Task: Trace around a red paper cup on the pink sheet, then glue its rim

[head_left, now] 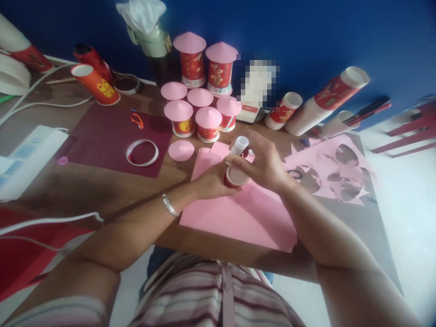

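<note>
My left hand point(213, 181) is closed around a small red paper cup point(235, 176), its white rim turned toward me. My right hand point(264, 165) is closed on a white glue stick point(239, 145), held just above the cup's rim. Both hands hover over a pink paper sheet point(238, 213) on the wooden table point(85, 190). A loose pink paper disc point(181, 150) lies to the left of the sheet.
Several red cups with pink cone lids point(200, 118) stand behind the hands. A tape ring point(142, 152) lies on a dark red sheet point(102, 136). Cut pink scraps point(337, 172) lie right, stacked cup tubes point(327, 97) behind them. A white power strip point(27, 159) is on the left.
</note>
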Motion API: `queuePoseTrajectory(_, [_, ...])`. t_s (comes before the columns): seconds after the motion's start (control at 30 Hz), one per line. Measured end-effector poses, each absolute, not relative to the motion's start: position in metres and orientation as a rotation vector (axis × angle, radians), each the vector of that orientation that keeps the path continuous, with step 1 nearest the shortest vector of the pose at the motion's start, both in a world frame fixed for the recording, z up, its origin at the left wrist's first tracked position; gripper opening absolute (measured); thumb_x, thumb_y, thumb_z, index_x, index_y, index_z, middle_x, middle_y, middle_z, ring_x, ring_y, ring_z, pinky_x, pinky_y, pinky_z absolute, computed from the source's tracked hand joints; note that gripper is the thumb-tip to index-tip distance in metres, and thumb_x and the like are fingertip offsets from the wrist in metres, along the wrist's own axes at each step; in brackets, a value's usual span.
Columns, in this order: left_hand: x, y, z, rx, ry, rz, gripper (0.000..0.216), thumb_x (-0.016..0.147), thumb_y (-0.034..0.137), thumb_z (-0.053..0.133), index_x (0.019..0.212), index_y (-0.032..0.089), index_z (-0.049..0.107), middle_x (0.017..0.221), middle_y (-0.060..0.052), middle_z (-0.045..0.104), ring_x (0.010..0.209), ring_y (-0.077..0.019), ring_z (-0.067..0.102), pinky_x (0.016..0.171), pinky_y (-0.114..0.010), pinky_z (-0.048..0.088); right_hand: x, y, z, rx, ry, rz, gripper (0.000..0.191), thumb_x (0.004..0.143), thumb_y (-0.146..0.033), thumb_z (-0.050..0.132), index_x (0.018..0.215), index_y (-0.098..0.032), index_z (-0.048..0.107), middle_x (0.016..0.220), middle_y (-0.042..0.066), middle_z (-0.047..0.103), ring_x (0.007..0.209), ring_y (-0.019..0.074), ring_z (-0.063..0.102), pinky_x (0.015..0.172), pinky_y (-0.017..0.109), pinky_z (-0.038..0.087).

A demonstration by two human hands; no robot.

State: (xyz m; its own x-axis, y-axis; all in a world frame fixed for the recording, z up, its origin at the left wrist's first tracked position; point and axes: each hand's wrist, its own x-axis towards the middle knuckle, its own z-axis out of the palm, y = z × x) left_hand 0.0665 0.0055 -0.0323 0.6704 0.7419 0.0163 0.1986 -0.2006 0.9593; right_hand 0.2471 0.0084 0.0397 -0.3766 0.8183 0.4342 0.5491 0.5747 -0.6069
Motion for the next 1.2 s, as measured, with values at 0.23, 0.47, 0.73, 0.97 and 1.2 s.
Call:
queuePoseTrajectory(0.23, [0.065,0.007,-0.029,1.748,0.723,0.563,0.043,0.084,0.027,0.075,0.125,0.024,0.064,0.126,-0.008,0.073,0.118,-0.028,0.071,0.098,-0.046,0.061,0.254,-0.001,0.041,-0.971,-2.15,0.562,0.029,0.102,-0.047,0.068,0.09,-0.021,0.062,0.087,0.002,0.062,0.077,0.0179,0.057,0.07,0.034,0.047])
queuePoseTrajectory(0.47, [0.065,0.007,-0.032,1.775,0.673,0.632,0.033,0.086,0.023,0.075,0.118,0.024,0.069,0.126,-0.007,0.075,0.12,-0.0282,0.071,0.1,-0.046,0.061,0.25,0.003,0.039,-0.943,-2.181,0.476,0.032,0.103,-0.045,0.067,0.084,-0.022,0.055,0.081,0.0,0.055,0.073,0.0167,0.051,0.066,0.032,0.042])
queuePoseTrajectory(0.73, [0.065,0.007,-0.038,1.802,0.703,0.639,0.038,0.085,0.023,0.076,0.122,0.024,0.068,0.122,-0.005,0.075,0.116,-0.0264,0.072,0.096,-0.042,0.063,0.249,0.005,0.037,-0.914,-2.153,0.47,0.031,0.102,-0.04,0.069,0.083,-0.022,0.053,0.08,-0.001,0.052,0.072,0.0161,0.048,0.065,0.031,0.04])
queuePoseTrajectory(0.97, [0.066,0.006,-0.037,1.776,0.713,0.639,0.037,0.084,0.025,0.076,0.12,0.024,0.066,0.122,-0.005,0.075,0.115,-0.0269,0.072,0.095,-0.044,0.062,0.246,0.004,0.039,-0.962,-2.072,0.578,0.033,0.1,-0.048,0.071,0.084,-0.022,0.058,0.081,0.0,0.059,0.072,0.0159,0.052,0.066,0.032,0.046])
queuePoseTrajectory(1.2, [0.065,0.003,-0.027,1.781,0.939,0.533,0.063,0.074,0.038,0.088,0.125,0.022,0.053,0.114,-0.007,0.074,0.099,-0.0286,0.074,0.078,-0.043,0.061,0.253,-0.003,0.037,-1.202,-1.659,0.682,0.03,0.093,-0.046,0.081,0.083,-0.023,0.064,0.075,-0.003,0.063,0.069,0.0132,0.057,0.065,0.029,0.049])
